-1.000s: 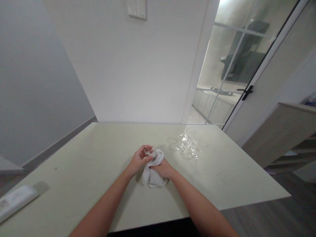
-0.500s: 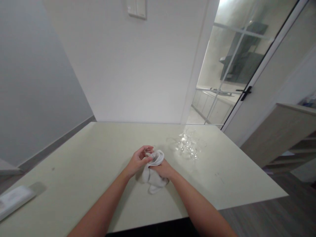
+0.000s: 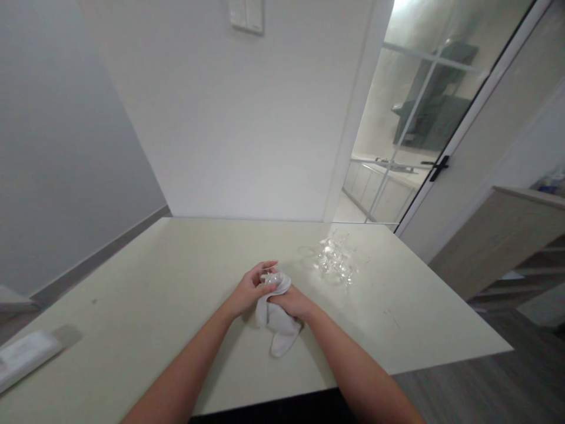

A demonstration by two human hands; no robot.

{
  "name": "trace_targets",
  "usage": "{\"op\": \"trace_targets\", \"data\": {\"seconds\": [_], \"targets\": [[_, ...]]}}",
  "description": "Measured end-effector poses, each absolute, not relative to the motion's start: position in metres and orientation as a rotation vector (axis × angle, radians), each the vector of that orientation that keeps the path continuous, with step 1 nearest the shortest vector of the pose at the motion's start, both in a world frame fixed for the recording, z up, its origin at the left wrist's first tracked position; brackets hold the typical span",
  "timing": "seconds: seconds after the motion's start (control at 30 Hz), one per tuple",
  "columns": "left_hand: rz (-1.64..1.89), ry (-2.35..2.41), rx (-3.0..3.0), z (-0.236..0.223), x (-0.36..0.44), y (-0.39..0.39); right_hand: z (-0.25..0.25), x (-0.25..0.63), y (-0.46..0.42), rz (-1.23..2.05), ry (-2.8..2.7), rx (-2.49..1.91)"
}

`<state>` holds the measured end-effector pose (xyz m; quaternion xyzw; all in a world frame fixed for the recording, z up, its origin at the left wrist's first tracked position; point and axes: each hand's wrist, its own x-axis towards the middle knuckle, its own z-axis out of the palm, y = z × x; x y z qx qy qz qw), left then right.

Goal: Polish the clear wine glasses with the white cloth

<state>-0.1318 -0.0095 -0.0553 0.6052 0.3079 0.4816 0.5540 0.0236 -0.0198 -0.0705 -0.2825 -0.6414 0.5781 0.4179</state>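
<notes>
Over the middle of the pale table point(image 3: 154, 306) both my hands meet. My left hand point(image 3: 249, 290) is curled round a small clear glass point(image 3: 270, 276), fingers pinching its rim. My right hand point(image 3: 292, 303) is closed on a white cloth point(image 3: 278, 324), pressing it against the glass; the loose end of the cloth hangs down toward the table. Much of the glass is hidden by the cloth and my fingers.
Several clear glasses point(image 3: 335, 263) stand together on the table, behind and to the right of my hands. A flat white object point(image 3: 24, 356) lies at the table's left edge. A glass door point(image 3: 424, 129) and a wooden cabinet point(image 3: 507, 235) are on the right.
The loose end of the cloth has dropped lower below my right hand. My left fingers have shifted slightly on the glass. The hands stay in the same place.
</notes>
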Motion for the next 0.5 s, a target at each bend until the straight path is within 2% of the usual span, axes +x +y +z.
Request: {"op": "trace_targets", "data": {"seconds": [0.27, 0.5], "targets": [[1.252, 0.842, 1.406, -0.052, -0.13, -0.009, -0.073, 0.023, -0.017, 1.318, -1.576, -0.686], [1.127, 0.701, 1.404, -0.044, -0.135, -0.013, -0.077, 0.03, -0.02, 1.547, -1.56, -0.787]]}}
